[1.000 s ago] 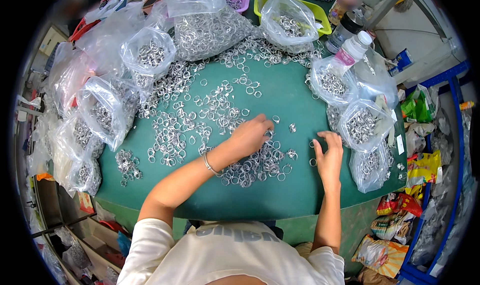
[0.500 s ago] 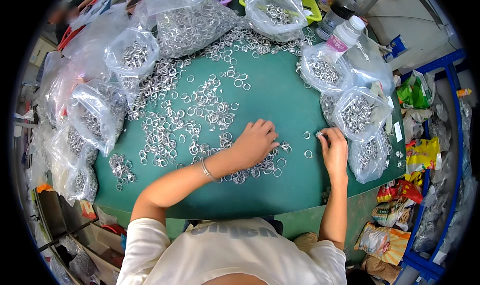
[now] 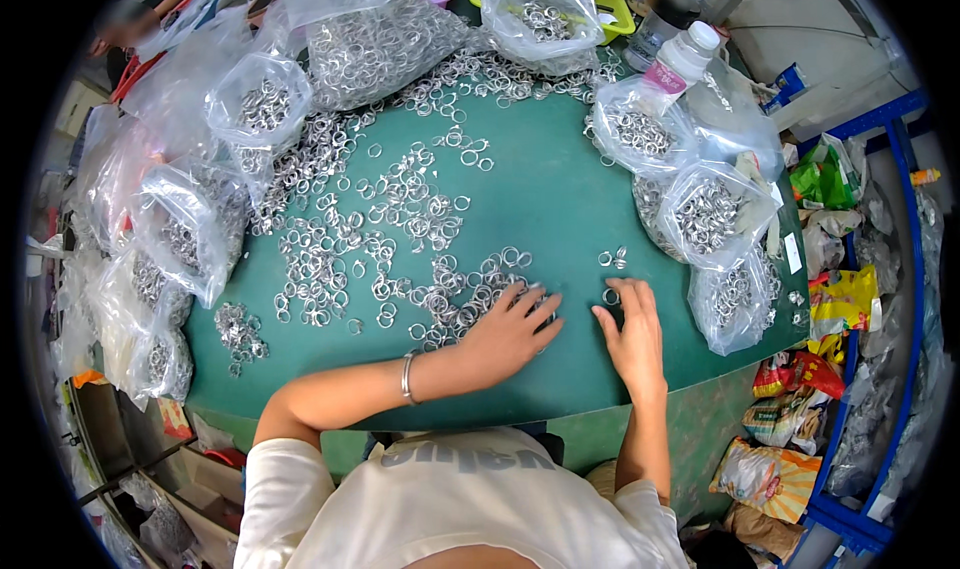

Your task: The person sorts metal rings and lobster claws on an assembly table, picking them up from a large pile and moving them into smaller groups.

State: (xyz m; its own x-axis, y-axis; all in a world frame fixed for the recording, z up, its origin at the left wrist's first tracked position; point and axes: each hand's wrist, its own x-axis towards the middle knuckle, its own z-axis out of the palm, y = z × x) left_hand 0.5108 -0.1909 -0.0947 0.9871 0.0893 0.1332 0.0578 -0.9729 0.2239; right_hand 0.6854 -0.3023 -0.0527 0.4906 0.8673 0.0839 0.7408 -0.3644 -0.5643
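Loose silver rings (image 3: 400, 204) are scattered over the green table. My left hand (image 3: 500, 341) lies palm down at the near side of a cluster of rings (image 3: 455, 299), its fingers spread and partly over them. To the right, my right hand (image 3: 636, 347) rests on the tabletop with the thumb apart from the stretched fingers. A single ring (image 3: 609, 296) lies at its fingertips, partly covered. Just beyond are another ring (image 3: 605, 259) and a small silver piece (image 3: 621, 258), close together. Neither hand visibly grips anything.
Open clear bags of rings line the right side (image 3: 708, 214), the left side (image 3: 180, 234) and the back (image 3: 385, 54). A yellow-green basin (image 3: 622, 14) and a white bottle (image 3: 685, 57) stand at the back. A small separate heap of rings (image 3: 240, 334) lies near left.
My left hand has drawn nearer to me and its fingers have spread. My right hand has moved left, its thumb and fingers have opened, and a small silver piece now lies beyond it.
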